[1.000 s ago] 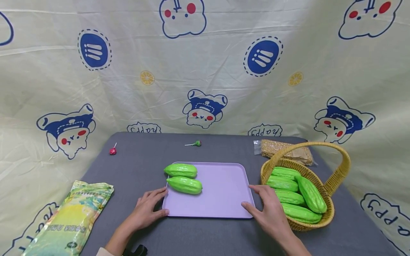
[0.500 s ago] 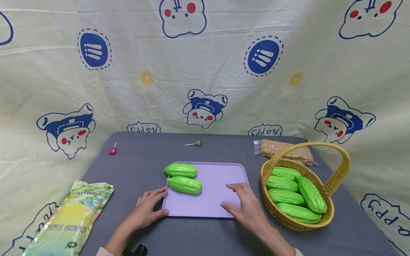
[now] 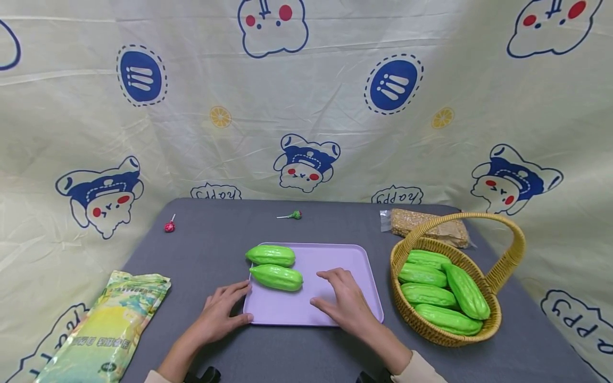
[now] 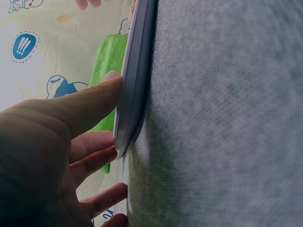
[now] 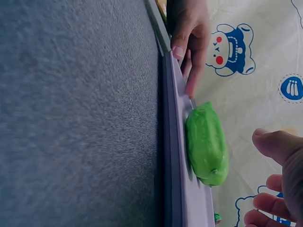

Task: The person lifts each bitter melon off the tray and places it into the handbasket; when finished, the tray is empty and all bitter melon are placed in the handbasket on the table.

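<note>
A lilac rectangular tray [image 3: 306,314] lies on the table, with two green, ribbed gourds side by side at its left: the far gourd [image 3: 271,255] and the near gourd [image 3: 276,277]. My left hand [image 3: 219,313] rests at the tray's near left corner, and its thumb and fingertips touch the rim in the left wrist view. Over the right half of the tray hovers my right hand [image 3: 347,302], thumb and fingers spread apart with nothing between them. The right wrist view shows it apart from the near gourd [image 5: 207,144].
A wicker basket [image 3: 397,303] with a tall handle stands right of the tray and holds several gourds. Behind it lies a bag of grain [image 3: 426,226]. A yellow-green packet [image 3: 105,327] is at the left. Red [image 3: 170,226] and green lollipops [image 3: 296,215] lie farther back.
My right hand has left the tray's right edge and moved left over the tray. The left hand, tray and gourds have stayed where they were.
</note>
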### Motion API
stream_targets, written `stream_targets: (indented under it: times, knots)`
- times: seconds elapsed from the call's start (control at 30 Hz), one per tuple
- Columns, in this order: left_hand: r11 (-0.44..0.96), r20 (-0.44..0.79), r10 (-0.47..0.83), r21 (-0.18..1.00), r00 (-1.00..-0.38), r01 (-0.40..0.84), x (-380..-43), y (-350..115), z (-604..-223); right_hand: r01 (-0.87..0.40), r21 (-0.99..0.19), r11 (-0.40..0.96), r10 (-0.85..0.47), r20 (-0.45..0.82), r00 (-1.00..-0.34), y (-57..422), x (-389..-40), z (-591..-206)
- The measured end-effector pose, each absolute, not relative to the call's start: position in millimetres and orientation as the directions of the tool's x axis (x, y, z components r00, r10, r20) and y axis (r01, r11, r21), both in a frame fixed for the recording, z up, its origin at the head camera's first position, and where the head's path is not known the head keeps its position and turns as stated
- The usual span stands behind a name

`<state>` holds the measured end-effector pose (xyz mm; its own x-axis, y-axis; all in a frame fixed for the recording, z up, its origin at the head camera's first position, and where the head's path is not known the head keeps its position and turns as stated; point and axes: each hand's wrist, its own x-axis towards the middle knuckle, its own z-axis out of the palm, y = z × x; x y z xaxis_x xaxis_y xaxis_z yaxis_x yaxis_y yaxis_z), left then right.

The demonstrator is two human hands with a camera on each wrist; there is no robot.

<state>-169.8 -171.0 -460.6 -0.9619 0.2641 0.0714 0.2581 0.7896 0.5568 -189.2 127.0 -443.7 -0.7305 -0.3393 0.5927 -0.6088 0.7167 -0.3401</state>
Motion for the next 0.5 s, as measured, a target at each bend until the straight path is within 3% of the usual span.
stream_targets:
  times: [0.5]
  knots:
    - [0.794, 0.06, 0.262, 0.553, -0.963, 0.251, -170, -171, -461, -0.583, -0.352, 0.733, -0.398, 0.473, -0.786, 100, -212, -452]
